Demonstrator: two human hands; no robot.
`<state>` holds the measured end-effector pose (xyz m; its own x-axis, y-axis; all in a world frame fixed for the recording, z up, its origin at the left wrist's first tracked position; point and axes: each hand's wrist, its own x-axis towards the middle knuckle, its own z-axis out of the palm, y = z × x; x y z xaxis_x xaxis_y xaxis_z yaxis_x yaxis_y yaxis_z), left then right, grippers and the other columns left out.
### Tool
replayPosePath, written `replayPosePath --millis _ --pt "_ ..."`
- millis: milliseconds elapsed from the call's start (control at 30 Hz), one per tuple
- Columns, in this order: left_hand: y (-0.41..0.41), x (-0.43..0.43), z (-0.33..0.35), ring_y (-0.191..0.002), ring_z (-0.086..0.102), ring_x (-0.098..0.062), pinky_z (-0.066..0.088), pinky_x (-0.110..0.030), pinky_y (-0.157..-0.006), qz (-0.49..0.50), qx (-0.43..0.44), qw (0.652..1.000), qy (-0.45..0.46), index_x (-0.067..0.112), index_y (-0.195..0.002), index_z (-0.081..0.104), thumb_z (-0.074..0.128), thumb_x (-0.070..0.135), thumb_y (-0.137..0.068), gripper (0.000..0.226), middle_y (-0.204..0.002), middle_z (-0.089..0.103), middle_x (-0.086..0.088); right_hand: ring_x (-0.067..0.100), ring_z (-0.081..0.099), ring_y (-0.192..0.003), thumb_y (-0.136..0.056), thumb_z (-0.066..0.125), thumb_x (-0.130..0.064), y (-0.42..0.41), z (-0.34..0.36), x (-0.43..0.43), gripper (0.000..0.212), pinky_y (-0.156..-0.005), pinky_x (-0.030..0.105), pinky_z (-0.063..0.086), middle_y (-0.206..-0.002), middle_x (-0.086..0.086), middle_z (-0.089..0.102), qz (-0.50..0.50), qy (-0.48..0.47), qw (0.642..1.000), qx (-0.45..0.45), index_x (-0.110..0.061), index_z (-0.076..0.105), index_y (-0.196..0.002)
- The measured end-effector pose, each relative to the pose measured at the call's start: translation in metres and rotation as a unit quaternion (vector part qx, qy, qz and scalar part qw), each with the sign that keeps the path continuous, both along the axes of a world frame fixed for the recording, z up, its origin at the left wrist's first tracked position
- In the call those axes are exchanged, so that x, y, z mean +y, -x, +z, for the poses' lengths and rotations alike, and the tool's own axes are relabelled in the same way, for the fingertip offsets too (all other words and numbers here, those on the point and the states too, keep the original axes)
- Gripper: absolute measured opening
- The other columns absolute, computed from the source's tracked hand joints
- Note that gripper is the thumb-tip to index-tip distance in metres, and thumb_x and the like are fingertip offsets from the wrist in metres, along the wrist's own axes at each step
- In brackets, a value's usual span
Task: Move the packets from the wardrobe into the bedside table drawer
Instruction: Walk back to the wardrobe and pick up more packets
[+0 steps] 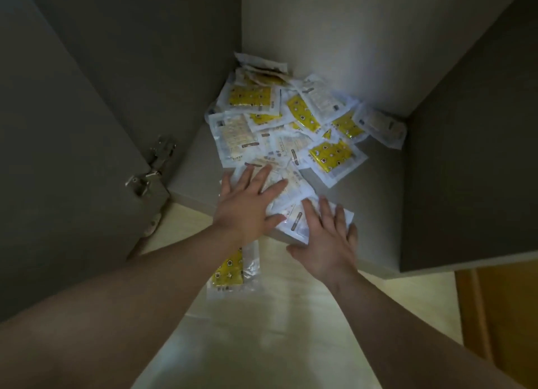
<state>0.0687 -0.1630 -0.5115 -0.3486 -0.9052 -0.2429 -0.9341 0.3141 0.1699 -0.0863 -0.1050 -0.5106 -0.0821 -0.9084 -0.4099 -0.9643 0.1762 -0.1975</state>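
Several clear plastic packets (294, 121), some yellow and some pale, lie heaped in the back left corner of the wardrobe floor (375, 190). My left hand (247, 202) lies flat with straight fingers on the pale packets at the front of the heap. My right hand (329, 243) rests flat on a packet (297, 222) at the wardrobe's front edge, thumb spread toward its near side. One yellow packet (230, 269) lies on the room floor below my left wrist, partly hidden by it.
The wardrobe's left door (64, 185) stands open with metal hinges (151, 167). Its right side wall (471, 161) closes in the space. Pale wood flooring (276, 316) runs below, and an orange-brown panel (503, 316) stands at the right.
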Motion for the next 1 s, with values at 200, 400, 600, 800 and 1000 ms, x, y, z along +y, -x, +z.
replayPosePath --millis 200,400,600,800,1000 --pt "-0.016 0.017 -0.015 -0.094 0.068 -0.040 0.055 -0.051 -0.075 -0.097 0.082 0.962 0.240 0.016 -0.096 0.075 0.067 0.012 -0.068 0.029 -0.112 0.069 -0.014 0.021 -0.004 -0.146 -0.095 0.044 -0.039 0.009 -0.004 0.013 0.059 -0.116 0.042 0.002 -0.159 -0.010 -0.002 0.044 0.082 0.995 0.018 -0.036 0.016 -0.147" --pt "-0.039 0.038 -0.011 -0.091 0.071 -0.027 0.060 -0.036 -0.059 -0.111 0.219 0.946 0.211 0.015 -0.094 0.075 0.070 0.000 -0.062 0.036 -0.110 0.071 -0.009 0.026 0.036 -0.136 -0.086 0.042 -0.027 0.002 -0.013 0.028 0.045 -0.108 0.045 0.019 -0.143 -0.005 0.047 0.057 0.173 0.983 -0.023 -0.025 0.056 -0.129" --pt "-0.056 0.059 -0.006 -0.076 0.062 -0.018 0.042 -0.025 -0.065 0.187 0.388 0.898 0.093 0.019 -0.105 0.067 0.052 0.023 -0.094 0.019 -0.089 0.070 -0.002 0.023 0.065 -0.067 -0.059 0.062 -0.017 -0.020 -0.002 0.024 0.037 -0.070 0.030 0.044 -0.073 -0.006 0.070 0.057 0.312 0.948 -0.042 -0.023 0.071 -0.094" --pt "-0.064 0.068 -0.014 -0.074 0.059 -0.019 0.049 -0.026 -0.064 0.444 0.519 0.722 -0.111 0.012 -0.097 0.059 0.053 0.010 -0.095 0.007 -0.082 0.063 -0.003 0.034 0.060 -0.090 -0.097 0.047 -0.026 -0.042 0.000 0.032 0.024 -0.069 0.034 0.042 -0.093 0.015 0.066 -0.071 0.117 0.968 -0.212 -0.009 0.058 -0.110" --pt "-0.081 0.079 -0.042 -0.089 0.065 -0.028 0.052 -0.038 -0.083 0.439 0.366 0.803 -0.170 0.020 -0.090 0.061 0.062 0.012 -0.086 0.009 -0.102 0.069 -0.008 0.018 0.061 -0.073 -0.094 0.053 -0.023 -0.052 -0.022 0.033 0.014 -0.064 0.026 0.050 -0.091 0.004 0.064 -0.404 -0.059 0.817 -0.408 -0.017 0.062 -0.103"
